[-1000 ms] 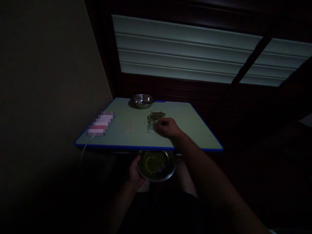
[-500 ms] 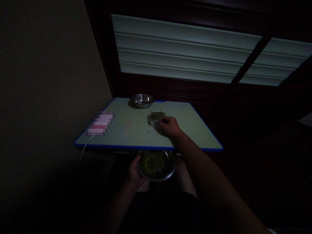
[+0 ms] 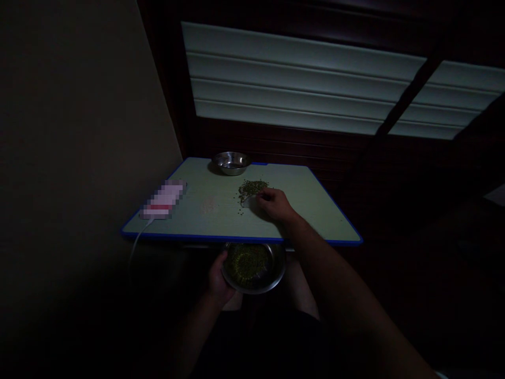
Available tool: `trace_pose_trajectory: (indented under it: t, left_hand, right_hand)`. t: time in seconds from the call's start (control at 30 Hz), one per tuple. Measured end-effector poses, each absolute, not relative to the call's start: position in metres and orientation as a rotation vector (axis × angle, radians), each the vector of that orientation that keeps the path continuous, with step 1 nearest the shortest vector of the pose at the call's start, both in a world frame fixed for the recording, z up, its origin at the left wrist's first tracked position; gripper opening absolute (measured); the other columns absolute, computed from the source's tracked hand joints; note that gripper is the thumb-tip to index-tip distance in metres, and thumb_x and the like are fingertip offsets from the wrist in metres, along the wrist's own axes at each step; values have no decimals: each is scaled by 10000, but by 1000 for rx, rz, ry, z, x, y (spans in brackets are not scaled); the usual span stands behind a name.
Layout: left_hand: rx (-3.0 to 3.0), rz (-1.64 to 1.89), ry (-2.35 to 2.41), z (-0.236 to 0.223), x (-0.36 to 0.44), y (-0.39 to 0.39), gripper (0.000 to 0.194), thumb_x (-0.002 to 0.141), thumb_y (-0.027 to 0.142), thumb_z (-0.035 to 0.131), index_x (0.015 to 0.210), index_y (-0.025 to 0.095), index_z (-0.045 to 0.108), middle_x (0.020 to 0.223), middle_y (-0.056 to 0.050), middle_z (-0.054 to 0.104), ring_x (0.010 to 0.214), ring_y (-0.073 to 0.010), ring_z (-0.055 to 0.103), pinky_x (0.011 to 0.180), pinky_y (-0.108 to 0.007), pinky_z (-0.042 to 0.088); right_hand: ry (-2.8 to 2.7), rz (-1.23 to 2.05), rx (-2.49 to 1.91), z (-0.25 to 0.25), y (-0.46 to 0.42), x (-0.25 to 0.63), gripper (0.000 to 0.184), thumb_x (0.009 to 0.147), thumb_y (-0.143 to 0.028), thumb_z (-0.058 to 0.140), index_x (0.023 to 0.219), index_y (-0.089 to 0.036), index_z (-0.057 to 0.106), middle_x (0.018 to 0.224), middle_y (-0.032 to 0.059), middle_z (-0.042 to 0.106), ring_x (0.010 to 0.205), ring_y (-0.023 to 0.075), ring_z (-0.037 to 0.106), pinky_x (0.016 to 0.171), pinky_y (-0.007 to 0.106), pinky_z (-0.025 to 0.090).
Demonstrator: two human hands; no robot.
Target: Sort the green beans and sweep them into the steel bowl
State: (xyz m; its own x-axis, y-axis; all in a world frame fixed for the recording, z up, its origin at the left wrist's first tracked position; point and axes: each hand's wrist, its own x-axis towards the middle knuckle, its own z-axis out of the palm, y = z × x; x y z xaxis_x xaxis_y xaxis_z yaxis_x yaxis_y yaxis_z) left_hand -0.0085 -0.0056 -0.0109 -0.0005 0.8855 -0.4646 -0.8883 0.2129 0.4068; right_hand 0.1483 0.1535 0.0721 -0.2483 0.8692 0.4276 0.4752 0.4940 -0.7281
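My left hand point(image 3: 219, 279) is closed on the left rim of a steel bowl point(image 3: 278, 263), below the table's front edge. Small green grains, like mung beans point(image 3: 246, 263), cover much of its bottom. Over the table, the fingers of my right hand point(image 3: 274, 204) are pinched on a thin, pale, see-through piece point(image 3: 248, 201), whose exact kind is unclear. This piece touches the near side of a loose heap of the same green grains point(image 3: 252, 187). A few single grains lie scattered around the heap.
A second steel bowl point(image 3: 232, 169) stands at the back of the pale, blue-edged table point(image 3: 315, 221). On the left lies a blurred pink phone-like object point(image 3: 163, 200) with a white cable point(image 3: 136, 245) hanging over the edge. Small pale bits point(image 3: 208, 206) lie left of the heap.
The pale piece in my right hand has tilted slightly against the heap's near edge. My left hand and the bowl have stayed in place.
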Motion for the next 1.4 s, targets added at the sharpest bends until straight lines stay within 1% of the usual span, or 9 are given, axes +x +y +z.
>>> trace_pose_trajectory:
  t: [0.2, 0.47, 0.63, 0.8, 0.9, 1.07, 1.27, 1.4]
  left_hand:
    - [2, 1390, 754, -9, -8, -6, 227, 784, 272, 564, 883, 145, 724, 836, -93, 764, 964, -292, 686, 947, -462, 485]
    - [-8, 1399, 764, -5, -6, -6, 236, 800, 278, 540, 865, 143, 722, 826, -91, 762, 952, -290, 688, 942, -467, 489]
    - [-4, 1393, 703, -5, -8, -6, 240, 798, 280, 541, 865, 142, 726, 840, -103, 761, 980, -301, 678, 950, -471, 478]
    - [-17, 1411, 718, -6, -9, -6, 266, 830, 284, 507, 853, 139, 728, 823, -89, 765, 851, -256, 706, 908, -431, 505]
    - [-30, 1410, 716, -6, -10, -6, 290, 840, 302, 494, 870, 134, 728, 829, -92, 766, 818, -249, 709, 889, -430, 515]
    - [-34, 1442, 670, -7, -10, -6, 291, 836, 312, 502, 891, 141, 731, 845, -88, 768, 863, -257, 705, 924, -433, 493]
    - [-2, 1427, 590, -17, -12, -5, 300, 825, 334, 526, 917, 138, 734, 866, -103, 767, 919, -286, 695, 955, -464, 468]
    - [5, 1445, 580, -21, -13, -4, 308, 818, 333, 546, 954, 129, 733, 903, -106, 766, 939, -284, 691, 967, -457, 459]
  right_hand:
    - [-1900, 573, -1129, 73, 152, 147, 157, 711, -288, 547, 683, -156, 628, 637, -2, 586, 630, 121, 504, 632, 251, 388]
    - [-1936, 714, -1114, 73, 153, 146, 199, 710, -330, 588, 706, -141, 651, 642, 6, 598, 615, 114, 497, 609, 251, 385]
    - [-2007, 873, -1089, 83, 154, 141, 148, 674, -288, 616, 682, -141, 636, 641, 9, 600, 603, 109, 496, 597, 247, 390]
    - [-2093, 1035, -1078, 92, 149, 138, 136, 658, -272, 626, 673, -137, 613, 617, 2, 576, 566, 94, 470, 554, 231, 373]
    - [-2069, 1148, -1108, 94, 143, 137, 151, 659, -281, 630, 687, -137, 597, 585, -13, 547, 521, 78, 437, 513, 219, 349]
    - [-2069, 1270, -1124, 97, 135, 138, 168, 652, -283, 646, 709, -132, 597, 580, -18, 535, 494, 68, 417, 488, 216, 331]
    - [-2110, 1306, -1065, 104, 125, 138, 184, 637, -291, 666, 687, -127, 601, 598, -8, 552, 541, 78, 448, 524, 217, 361]
    - [-2117, 1366, -1089, 109, 114, 140, 180, 653, -288, 657, 709, -126, 600, 579, -28, 521, 509, 66, 415, 501, 211, 339]
